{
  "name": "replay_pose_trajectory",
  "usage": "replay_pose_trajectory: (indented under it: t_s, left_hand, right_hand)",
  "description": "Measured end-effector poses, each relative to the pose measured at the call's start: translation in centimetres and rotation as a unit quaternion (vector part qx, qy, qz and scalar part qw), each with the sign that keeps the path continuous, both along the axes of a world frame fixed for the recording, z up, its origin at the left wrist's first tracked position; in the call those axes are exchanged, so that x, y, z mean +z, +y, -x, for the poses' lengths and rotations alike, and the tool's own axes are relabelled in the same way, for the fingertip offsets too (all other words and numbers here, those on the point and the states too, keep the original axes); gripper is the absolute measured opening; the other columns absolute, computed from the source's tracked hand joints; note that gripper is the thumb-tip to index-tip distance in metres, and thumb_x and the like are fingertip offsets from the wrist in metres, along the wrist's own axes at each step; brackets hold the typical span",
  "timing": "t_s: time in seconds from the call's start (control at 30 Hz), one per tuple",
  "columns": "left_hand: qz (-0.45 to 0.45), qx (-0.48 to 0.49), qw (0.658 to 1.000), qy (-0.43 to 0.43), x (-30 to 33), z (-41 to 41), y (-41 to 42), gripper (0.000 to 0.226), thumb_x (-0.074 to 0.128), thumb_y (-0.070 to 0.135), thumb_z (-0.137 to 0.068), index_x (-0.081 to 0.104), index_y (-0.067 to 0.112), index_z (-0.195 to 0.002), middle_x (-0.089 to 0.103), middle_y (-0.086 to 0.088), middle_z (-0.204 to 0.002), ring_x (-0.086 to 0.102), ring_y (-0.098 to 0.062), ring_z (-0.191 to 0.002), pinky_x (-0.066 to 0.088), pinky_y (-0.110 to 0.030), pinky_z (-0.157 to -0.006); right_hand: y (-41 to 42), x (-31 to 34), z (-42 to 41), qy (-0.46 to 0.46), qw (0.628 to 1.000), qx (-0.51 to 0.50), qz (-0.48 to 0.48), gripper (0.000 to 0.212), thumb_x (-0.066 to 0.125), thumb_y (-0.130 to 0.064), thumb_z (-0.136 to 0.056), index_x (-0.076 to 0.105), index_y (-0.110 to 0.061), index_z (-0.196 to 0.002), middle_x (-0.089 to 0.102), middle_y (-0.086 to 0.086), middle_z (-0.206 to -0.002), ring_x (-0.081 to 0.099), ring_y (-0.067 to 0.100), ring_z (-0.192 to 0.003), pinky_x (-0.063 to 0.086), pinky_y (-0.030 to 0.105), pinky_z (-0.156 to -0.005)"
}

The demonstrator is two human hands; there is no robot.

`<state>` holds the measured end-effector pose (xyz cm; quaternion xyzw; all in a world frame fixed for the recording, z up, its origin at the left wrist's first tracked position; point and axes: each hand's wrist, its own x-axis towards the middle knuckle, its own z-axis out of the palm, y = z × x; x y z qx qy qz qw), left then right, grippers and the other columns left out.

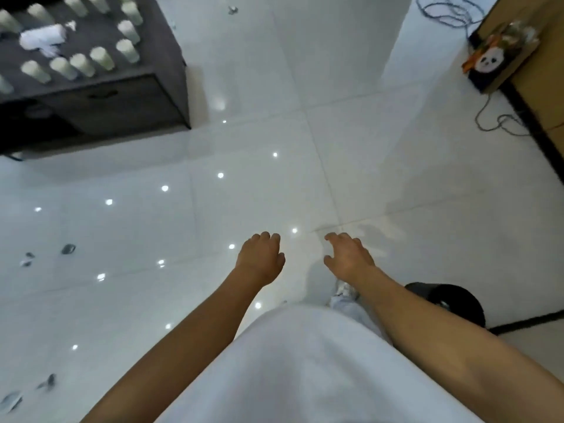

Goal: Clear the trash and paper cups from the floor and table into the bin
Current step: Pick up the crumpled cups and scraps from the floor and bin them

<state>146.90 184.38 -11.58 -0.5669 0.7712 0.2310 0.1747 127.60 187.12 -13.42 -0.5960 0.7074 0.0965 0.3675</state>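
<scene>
- Two bare hands in the lower middle of the frame, both held over the floor [305, 87] and holding nothing.
- Left hand [261, 259]: palm down, fingers curled loosely inward, not clenched; touches nothing.
- Right hand [348, 257]: palm down, fingers spread and slightly bent, released; touches nothing.
- Floor: glossy white tiles with thin grout lines; small bright light spots reflect on it.
- Table [146, 96], upper left of the frame: dark grey, boxy, matte top, drawer front facing the camera.
- Paper cups [82, 64] on the table top: pale, tapered, many, standing in rows around the edge; blurred.
- Crumpled white paper [42, 38] lies on the table top among the cups.
- Trash on the floor: small silvery scraps [67, 248] at the left edge, more [12, 399] in the lower left corner, one [233, 9] at the top middle. Material cannot be told.
- Bin [454, 300]: black, round, lower right of the frame, partly hidden behind the right forearm.
- Box [500, 61] with a panda picture, upper right, beside a brown wall panel; thin cable [442, 13] coiled on the floor near it.
- White shirt [305, 370] fills the bottom middle.
</scene>
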Motion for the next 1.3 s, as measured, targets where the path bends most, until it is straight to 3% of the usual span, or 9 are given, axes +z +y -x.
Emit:
replay_pose_trajectory:
  t_s: [0.2, 0.5, 0.87, 1.1, 1.3]
  left_hand:
    - [-0.005, 0.201, 0.98, 0.005, 0.9, -14.3, 3.7, 0.043, 0.04, 0.032, -0.098, 0.042, 0.008, -0.133, 0.051, -0.011, -0.125, 0.048, -0.029, -0.114, 0.041, -0.036, -0.093]
    - [-0.039, 0.438, 0.898, 0.019, -0.8, -28.9, 6.4, 0.045, 0.041, 0.033, -0.098, 0.041, 0.008, -0.135, 0.05, -0.011, -0.128, 0.047, -0.028, -0.117, 0.043, -0.036, -0.094]
    - [-0.034, 0.671, 0.739, 0.053, -1.1, -44.2, 4.7, 0.043, 0.042, 0.032, -0.097, 0.042, 0.01, -0.135, 0.049, -0.01, -0.128, 0.046, -0.027, -0.119, 0.042, -0.034, -0.095]
    - [-0.055, 0.767, 0.637, 0.05, -2.2, -52.8, 10.6, 0.043, 0.043, 0.033, -0.097, 0.043, 0.011, -0.133, 0.05, -0.011, -0.128, 0.047, -0.027, -0.118, 0.043, -0.035, -0.094]
    - [-0.063, 0.809, 0.582, 0.047, -2.9, -63.1, 16.6, 0.044, 0.043, 0.031, -0.097, 0.041, 0.011, -0.136, 0.049, -0.01, -0.13, 0.046, -0.027, -0.121, 0.042, -0.035, -0.097]
  right_hand:
    - [-3.0, 0.8, -15.8, -0.012, 0.977, 0.211, 0.014, 0.051, 0.047, -0.028, -0.096, 0.034, -0.02, -0.144, 0.044, 0.008, -0.137, 0.045, 0.029, -0.121, 0.043, 0.038, -0.099]
    - [-9.0, 0.2, -32.9, -0.011, 0.91, 0.413, -0.01, 0.05, 0.049, -0.027, -0.095, 0.035, -0.021, -0.143, 0.043, 0.007, -0.138, 0.043, 0.028, -0.123, 0.041, 0.038, -0.1]
    - [-18.3, 0.3, -55.5, -0.014, 0.823, 0.568, 0.006, 0.052, 0.053, -0.027, -0.091, 0.037, -0.019, -0.141, 0.044, 0.01, -0.136, 0.045, 0.03, -0.121, 0.044, 0.042, -0.098]
    - [-14.8, -0.5, -69.7, -0.017, 0.74, 0.672, -0.009, 0.053, 0.054, -0.027, -0.093, 0.036, -0.019, -0.142, 0.044, 0.01, -0.135, 0.045, 0.03, -0.121, 0.044, 0.042, -0.098]
    - [-8.8, -1.5, -82.3, -0.016, 0.701, 0.712, -0.024, 0.054, 0.054, -0.027, -0.092, 0.035, -0.018, -0.143, 0.043, 0.011, -0.137, 0.044, 0.031, -0.122, 0.044, 0.041, -0.097]
